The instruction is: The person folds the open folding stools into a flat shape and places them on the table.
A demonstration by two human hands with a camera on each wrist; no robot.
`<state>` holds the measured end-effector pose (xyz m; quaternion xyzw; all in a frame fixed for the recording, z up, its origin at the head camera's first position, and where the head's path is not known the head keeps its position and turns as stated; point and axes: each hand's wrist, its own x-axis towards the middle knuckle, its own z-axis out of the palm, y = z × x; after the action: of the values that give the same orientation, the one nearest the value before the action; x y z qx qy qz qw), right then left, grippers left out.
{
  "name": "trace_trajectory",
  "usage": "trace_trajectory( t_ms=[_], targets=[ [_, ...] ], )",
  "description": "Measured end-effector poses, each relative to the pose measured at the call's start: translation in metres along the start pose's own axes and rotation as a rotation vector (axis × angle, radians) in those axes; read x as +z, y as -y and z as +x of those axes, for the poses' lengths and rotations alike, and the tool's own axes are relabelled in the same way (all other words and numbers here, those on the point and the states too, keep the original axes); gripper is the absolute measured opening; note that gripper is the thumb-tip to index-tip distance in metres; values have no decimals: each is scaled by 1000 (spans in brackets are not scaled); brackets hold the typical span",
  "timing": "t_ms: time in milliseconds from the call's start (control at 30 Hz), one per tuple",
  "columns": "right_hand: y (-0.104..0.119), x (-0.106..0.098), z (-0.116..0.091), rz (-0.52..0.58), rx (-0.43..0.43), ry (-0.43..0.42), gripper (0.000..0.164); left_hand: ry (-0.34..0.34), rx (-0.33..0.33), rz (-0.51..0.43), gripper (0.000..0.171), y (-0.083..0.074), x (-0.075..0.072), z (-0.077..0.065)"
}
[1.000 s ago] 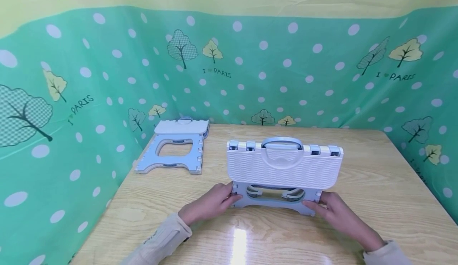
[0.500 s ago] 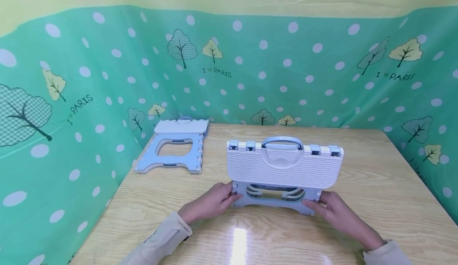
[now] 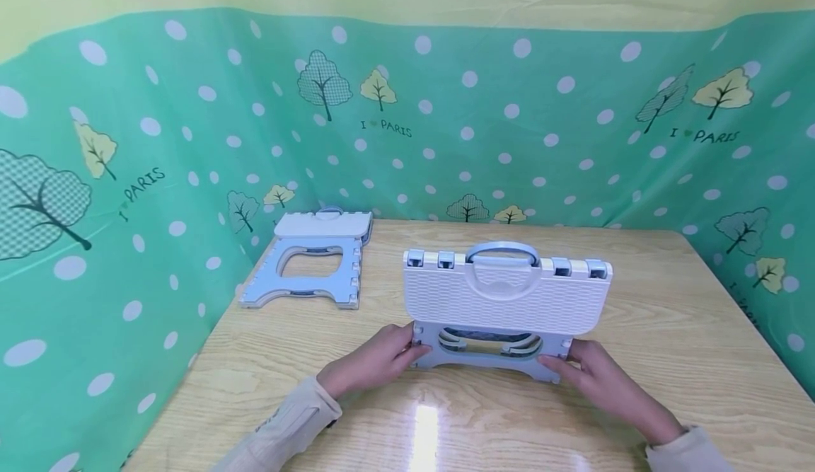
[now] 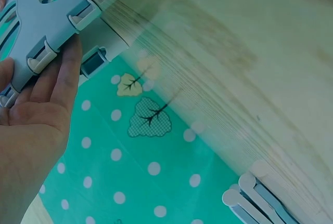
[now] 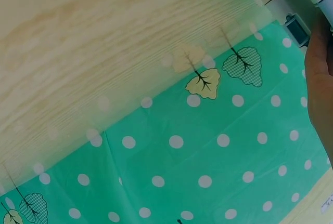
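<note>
A folding step stool [image 3: 506, 306], folded flat, stands tilted on the table in front of me, its white textured top panel facing me and its blue carry handle [image 3: 503, 248] uppermost. My left hand [image 3: 376, 360] grips the lower left edge of its blue leg panel, thumb in front and fingers behind. On the opposite lower edge my right hand [image 3: 601, 380] holds the stool the same way. In the left wrist view, the left hand [image 4: 49, 89] has its fingers behind the blue leg panel [image 4: 44, 24]. The right wrist view catches only part of the right hand [image 5: 320, 73].
A second folded step stool [image 3: 305, 263] lies flat on the wooden table [image 3: 643, 302] at the back left. A green dotted curtain [image 3: 458, 139] with printed trees hangs around the back and sides of the table.
</note>
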<state>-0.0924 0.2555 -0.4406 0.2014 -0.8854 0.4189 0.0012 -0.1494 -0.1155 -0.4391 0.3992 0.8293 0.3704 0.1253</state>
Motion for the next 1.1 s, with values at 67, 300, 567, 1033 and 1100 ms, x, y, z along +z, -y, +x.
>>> trace_trajectory(
  t_ms=[67,300,567,1033,1100],
  targets=[
    [0,0,0,5,10,3,28,-1,1,1,47,0,0,0],
    [0,-1,0,2,22,7,27,-1,-4,-2,44,0,0,-1],
    [0,0,-2,-12,-37,-12,23,2,-23,-24,42,2,0,-2],
    [-3,-1,-3,9,-44,3,26,21,-22,-103,43,1,-2,-2],
    [-3,-2,-4,14,-65,-3,24,25,-23,-95,44,1,-1,-2]
  ],
)
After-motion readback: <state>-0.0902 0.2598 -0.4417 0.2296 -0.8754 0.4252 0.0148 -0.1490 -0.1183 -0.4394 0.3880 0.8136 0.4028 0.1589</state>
